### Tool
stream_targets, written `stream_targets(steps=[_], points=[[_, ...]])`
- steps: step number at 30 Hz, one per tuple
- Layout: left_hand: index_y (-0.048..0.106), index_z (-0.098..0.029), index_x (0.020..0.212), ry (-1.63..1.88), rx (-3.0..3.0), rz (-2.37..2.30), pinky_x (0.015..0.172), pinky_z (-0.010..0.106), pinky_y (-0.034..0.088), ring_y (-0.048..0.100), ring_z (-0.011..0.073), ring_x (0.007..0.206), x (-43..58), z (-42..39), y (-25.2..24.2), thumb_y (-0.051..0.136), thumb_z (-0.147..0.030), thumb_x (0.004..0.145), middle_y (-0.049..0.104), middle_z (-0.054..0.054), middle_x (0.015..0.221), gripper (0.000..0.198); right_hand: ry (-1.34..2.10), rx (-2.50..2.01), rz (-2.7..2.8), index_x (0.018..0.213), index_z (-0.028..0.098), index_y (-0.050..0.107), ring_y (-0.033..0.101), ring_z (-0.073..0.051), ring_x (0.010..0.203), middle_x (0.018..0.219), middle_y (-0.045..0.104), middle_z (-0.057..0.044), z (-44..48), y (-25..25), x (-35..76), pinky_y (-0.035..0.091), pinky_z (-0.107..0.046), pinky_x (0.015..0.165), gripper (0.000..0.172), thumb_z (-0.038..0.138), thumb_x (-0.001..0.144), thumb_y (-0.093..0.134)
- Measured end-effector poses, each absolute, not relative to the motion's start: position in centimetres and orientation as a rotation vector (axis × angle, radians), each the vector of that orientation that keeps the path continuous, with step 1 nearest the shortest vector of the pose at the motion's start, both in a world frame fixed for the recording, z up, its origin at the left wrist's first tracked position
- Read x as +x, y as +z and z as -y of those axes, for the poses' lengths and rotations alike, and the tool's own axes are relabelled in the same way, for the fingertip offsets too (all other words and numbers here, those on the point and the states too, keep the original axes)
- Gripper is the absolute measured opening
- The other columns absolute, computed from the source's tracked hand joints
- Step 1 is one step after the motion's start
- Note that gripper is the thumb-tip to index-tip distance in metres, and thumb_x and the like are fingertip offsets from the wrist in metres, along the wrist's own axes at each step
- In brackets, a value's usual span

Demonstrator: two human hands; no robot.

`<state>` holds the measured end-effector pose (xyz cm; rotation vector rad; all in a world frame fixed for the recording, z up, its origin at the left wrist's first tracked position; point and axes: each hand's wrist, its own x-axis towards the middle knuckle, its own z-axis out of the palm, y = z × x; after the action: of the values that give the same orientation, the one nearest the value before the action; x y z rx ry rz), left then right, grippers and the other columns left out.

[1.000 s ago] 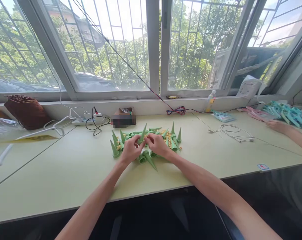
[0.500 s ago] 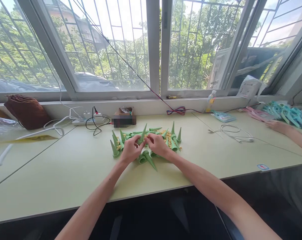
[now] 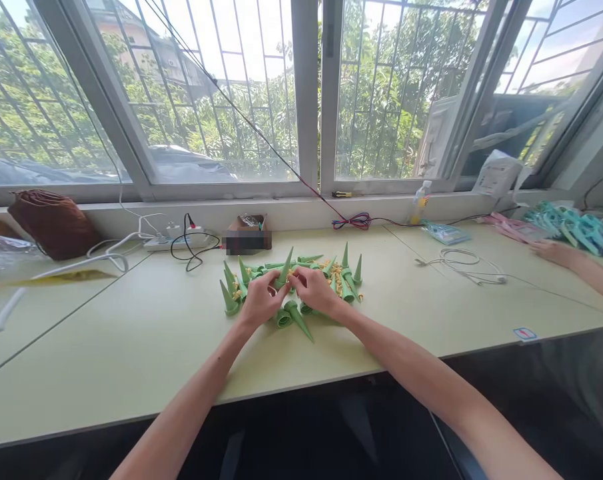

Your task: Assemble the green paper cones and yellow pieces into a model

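Note:
A pile of several green cones [image 3: 348, 277] lies on the pale green table [image 3: 131, 340], mixed with small yellow bits [image 3: 335, 270]. My left hand [image 3: 260, 300] and my right hand [image 3: 315, 290] meet over the middle of the pile. Both are closed around one green cone [image 3: 284, 267] that points up and away from me. The fingers of the two hands touch at its base. More cones [image 3: 292, 317] lie on their sides just below my hands.
A brown bag [image 3: 54, 220], a power strip with cables [image 3: 178, 240] and a small box [image 3: 246, 233] sit along the windowsill side. A white cable [image 3: 464, 263] lies to the right. Another person's hand [image 3: 556, 252] rests at the far right beside teal items [image 3: 576, 227].

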<state>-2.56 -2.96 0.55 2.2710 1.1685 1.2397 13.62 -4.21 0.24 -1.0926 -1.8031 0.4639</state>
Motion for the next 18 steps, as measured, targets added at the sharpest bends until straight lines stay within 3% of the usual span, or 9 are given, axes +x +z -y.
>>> stream_targets(steps=[9, 18], points=[[0.06, -0.017, 0.081, 1.231, 2.274, -1.158, 0.054, 0.022, 0.045, 0.045, 0.0103, 0.058, -2.63, 2.8, 0.46, 0.061, -0.038, 0.08, 0.054, -0.001, 0.068, 0.02, 0.45, -1.101, 1.813, 0.07, 0.018, 0.054, 0.042, -0.011, 0.055, 0.059, 0.051, 0.002, 4.1, 0.18, 13.65, 0.031, -0.024, 0.057, 0.026, 0.029, 0.092, 0.049], [0.058, -0.017, 0.077, 1.237, 2.277, -1.195, 0.052, 0.022, 0.044, 0.042, 0.0096, 0.054, -2.54, 2.91, 0.54, 0.061, -0.041, 0.079, 0.048, -0.002, 0.063, 0.024, 0.452, -1.094, 1.815, 0.069, 0.018, 0.052, 0.041, -0.011, 0.054, 0.059, 0.05, 0.003, 4.13, 0.15, 13.66, 0.031, -0.023, 0.056, 0.027, 0.031, 0.093, 0.048]])
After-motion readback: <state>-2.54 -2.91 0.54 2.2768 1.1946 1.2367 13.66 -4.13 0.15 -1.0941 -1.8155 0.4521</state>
